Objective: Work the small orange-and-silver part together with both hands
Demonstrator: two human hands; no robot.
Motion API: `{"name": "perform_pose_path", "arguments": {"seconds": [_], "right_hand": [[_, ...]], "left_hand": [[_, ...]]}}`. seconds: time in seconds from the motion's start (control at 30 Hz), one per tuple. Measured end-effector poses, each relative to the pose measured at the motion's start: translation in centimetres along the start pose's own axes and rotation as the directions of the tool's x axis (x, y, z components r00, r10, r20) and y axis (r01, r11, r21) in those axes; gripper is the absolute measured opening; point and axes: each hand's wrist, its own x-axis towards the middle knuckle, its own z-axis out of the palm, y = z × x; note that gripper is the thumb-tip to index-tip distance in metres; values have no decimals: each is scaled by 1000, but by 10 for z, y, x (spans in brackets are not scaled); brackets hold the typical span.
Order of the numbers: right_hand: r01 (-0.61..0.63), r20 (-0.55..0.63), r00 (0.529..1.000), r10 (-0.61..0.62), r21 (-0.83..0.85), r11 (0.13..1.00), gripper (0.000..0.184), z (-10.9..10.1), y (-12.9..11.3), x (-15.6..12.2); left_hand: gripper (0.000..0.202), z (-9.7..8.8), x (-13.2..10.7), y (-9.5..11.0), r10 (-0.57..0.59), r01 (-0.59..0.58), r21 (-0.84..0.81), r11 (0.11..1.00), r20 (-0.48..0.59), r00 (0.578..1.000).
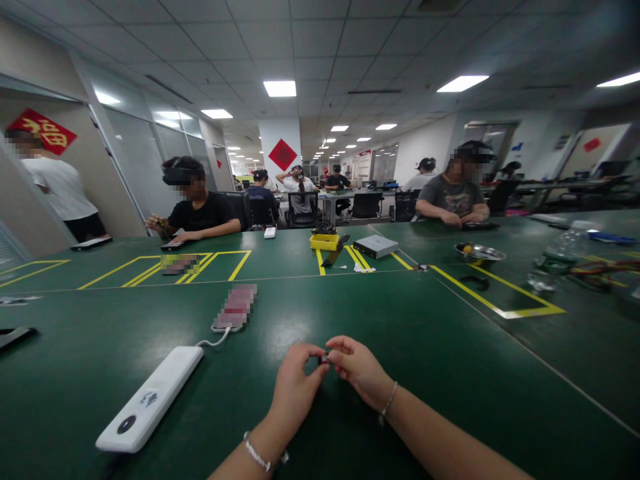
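Note:
Close in front of me, my left hand (pixel 296 383) and my right hand (pixel 361 370) meet just above the green table (pixel 260 427). Between their fingertips is a small dark and red piece (pixel 324 359) with a light, shiny spot; its kind is too small to make out. Thumb and forefinger of each hand pinch it, left from one side and right from the other. The fingers cover most of it. To the left of my hands lies a long white device (pixel 153 400) with a dark round button, joined by a white cable (pixel 216 341) to a phone (pixel 236 307).
Toward the back are a yellow box (pixel 324 241) heaped with black items, a grey box (pixel 375 246) and a metal bowl (pixel 493 253). A plastic bottle (pixel 563 247) and coloured wires (pixel 603 272) lie at right. Two people (pixel 203 207) (pixel 453 193) work across the table.

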Motion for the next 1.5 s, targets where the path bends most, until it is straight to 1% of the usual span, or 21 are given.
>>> {"name": "perform_pose_path", "arguments": {"seconds": [0.13,0.23,0.33,0.47,0.53,0.63,0.77,0.9,1.07,1.23,1.33,1.4,1.5], "right_hand": [[88,-88,991,-98,-110,990,25,6,4,0],[133,-155,976,-154,-142,981,24,9,9,0],[134,-208,964,-163,-147,980,28,12,13,-2],[119,-256,955,-149,-127,985,39,19,15,-6],[110,-253,959,-127,-82,991,45,23,15,-10],[107,-218,969,-114,-42,993,48,28,14,-15],[115,-195,973,-125,-64,991,50,28,14,-18],[124,-184,973,-137,-80,989,50,24,18,-16],[87,-176,981,-79,38,995,47,25,19,-12],[89,-149,986,-78,68,994,45,28,17,-14],[62,-118,992,-49,111,992,44,29,14,-16],[38,-105,994,-23,145,989,43,29,13,-16],[37,-121,993,-17,163,986,45,27,15,-15]], "left_hand": [[8,1,-1,4,49,-48,77,996,-8,999],[5,2,-1,6,59,-54,116,992,-42,997],[4,4,-1,7,57,-46,149,988,-72,996],[2,5,-2,7,65,-50,183,982,-77,995],[3,4,-3,8,61,-41,197,980,-96,994],[5,2,-4,9,60,-34,201,979,-125,990],[9,0,-6,11,85,-58,189,980,-134,987],[8,1,-6,7,101,-72,190,979,-147,984],[4,2,-4,3,100,-66,195,979,-173,980],[5,1,-3,3,66,-36,163,986,-182,981],[4,0,-3,3,37,-14,125,992,-187,982],[8,1,-3,3,9,11,97,995,-200,980],[16,3,-4,3,-21,42,88,995,-226,974]]}}
